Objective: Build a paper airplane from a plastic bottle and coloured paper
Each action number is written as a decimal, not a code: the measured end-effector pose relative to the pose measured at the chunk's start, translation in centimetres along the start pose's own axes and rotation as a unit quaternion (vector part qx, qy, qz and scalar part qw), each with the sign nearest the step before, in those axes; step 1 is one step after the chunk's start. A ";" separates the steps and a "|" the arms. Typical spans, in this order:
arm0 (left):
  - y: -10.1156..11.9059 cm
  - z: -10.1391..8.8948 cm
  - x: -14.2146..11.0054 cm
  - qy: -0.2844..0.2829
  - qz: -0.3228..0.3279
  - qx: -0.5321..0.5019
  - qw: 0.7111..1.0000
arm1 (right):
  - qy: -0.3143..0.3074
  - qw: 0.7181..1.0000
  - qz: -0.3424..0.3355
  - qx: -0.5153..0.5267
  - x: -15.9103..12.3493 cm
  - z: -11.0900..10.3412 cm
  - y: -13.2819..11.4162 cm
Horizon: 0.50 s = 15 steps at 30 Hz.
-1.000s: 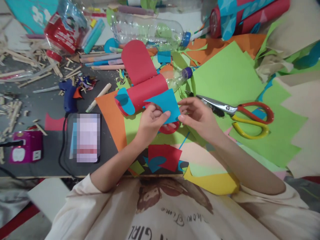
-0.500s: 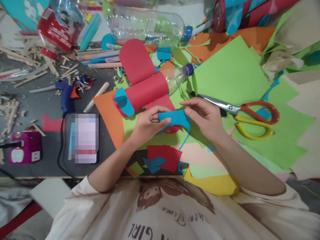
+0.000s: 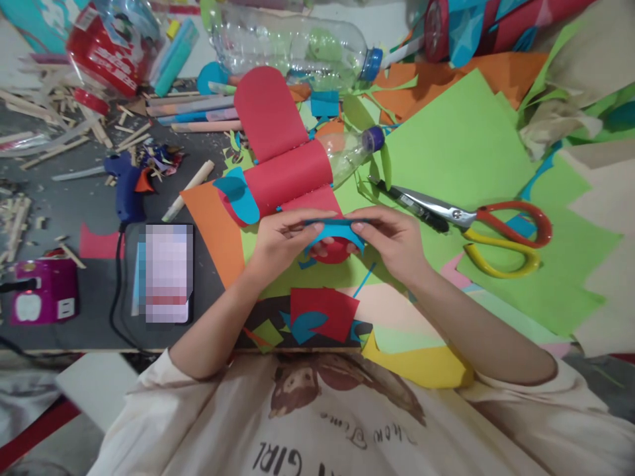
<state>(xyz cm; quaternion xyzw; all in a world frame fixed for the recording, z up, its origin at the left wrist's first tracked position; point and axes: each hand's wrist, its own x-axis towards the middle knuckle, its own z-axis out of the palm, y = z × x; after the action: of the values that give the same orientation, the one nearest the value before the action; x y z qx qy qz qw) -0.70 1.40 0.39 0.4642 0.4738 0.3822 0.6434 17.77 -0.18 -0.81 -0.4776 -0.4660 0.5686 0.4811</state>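
Observation:
Between both hands is a blue piece of paper [image 3: 337,230], with a curved lower edge and a fold along its top. My left hand [image 3: 285,241] pinches its left end, thumb in front and fingers behind. At the other end my right hand [image 3: 389,238] grips it the same way. Just beyond them lies a plastic bottle [image 3: 347,155] with a purple cap, wrapped in red paper [image 3: 290,172] with rounded wing-like flaps and a blue paper piece [image 3: 241,197] at its left end. The hands partly cover the nearer red flap.
Open scissors [image 3: 459,215] with red and yellow handles lie to the right on green paper [image 3: 446,145]. On the left are a blue glue gun [image 3: 126,188], a phone [image 3: 169,274] and a purple power adapter [image 3: 44,291]. A large clear bottle [image 3: 292,49] lies behind, near scattered wooden sticks [image 3: 20,225].
My right hand has moved left and its fingers have closed on the right end of the blue paper. The paper's top edge is now folded over, and its face has tilted.

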 end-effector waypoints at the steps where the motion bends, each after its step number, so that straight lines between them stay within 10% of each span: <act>1: 0.0 -0.1 0.1 -0.006 0.002 -0.002 1.000 | -0.006 1.000 -0.005 -0.005 0.0 -0.2 0.0; 9: 0.2 -0.3 0.1 0.008 0.028 -0.002 1.000 | -0.087 0.995 -0.022 0.033 0.2 -1.2 -0.1; 15: -0.4 -0.8 -0.3 -0.041 0.072 0.011 0.996 | -0.026 1.000 -0.011 -0.011 0.1 -0.3 -0.5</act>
<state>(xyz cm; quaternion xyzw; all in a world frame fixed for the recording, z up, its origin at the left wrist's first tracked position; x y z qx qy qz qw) -1.50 1.19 -0.01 0.5193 0.4162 0.4028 0.6284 18.08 -0.03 -0.32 -0.4630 -0.4895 0.5703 0.4698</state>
